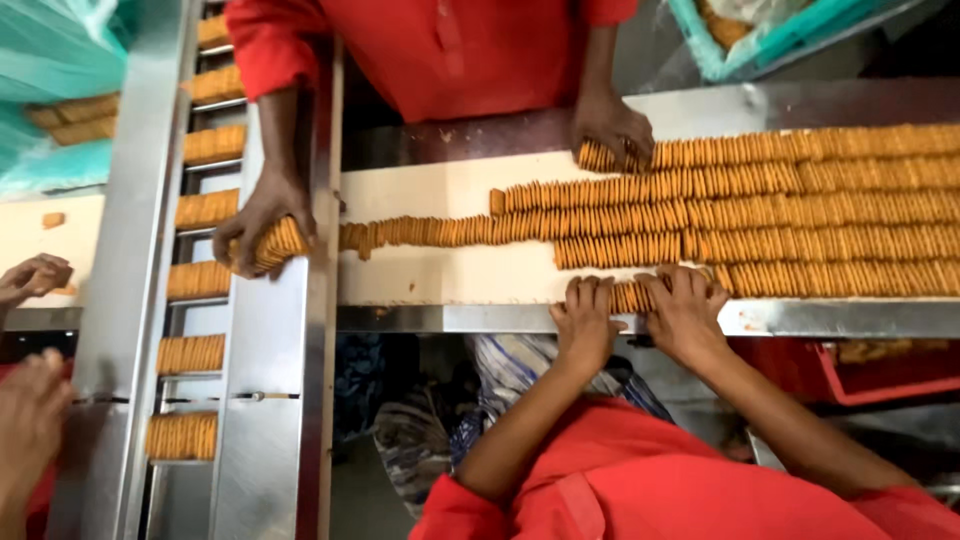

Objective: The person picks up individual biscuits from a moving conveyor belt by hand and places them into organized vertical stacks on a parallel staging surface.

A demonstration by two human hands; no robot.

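Observation:
Orange-brown biscuits stand on edge in several long rows (800, 212) on a pale conveyor belt (440, 280). My left hand (585, 325) and my right hand (688, 315) rest on the nearest row at the belt's front edge. Between them they squeeze a short stack of biscuits (630, 296), with the fingers curled over its top. The stack's lower part is hidden behind my fingers.
Across the belt a person in red holds a biscuit stack (275, 243) at a steel chute and touches the far row with the other hand (612, 125). A slotted track (190, 355) carries biscuit stacks at left. Another person's hands (30, 280) show at the left edge. A teal crate (770, 40) sits at back right.

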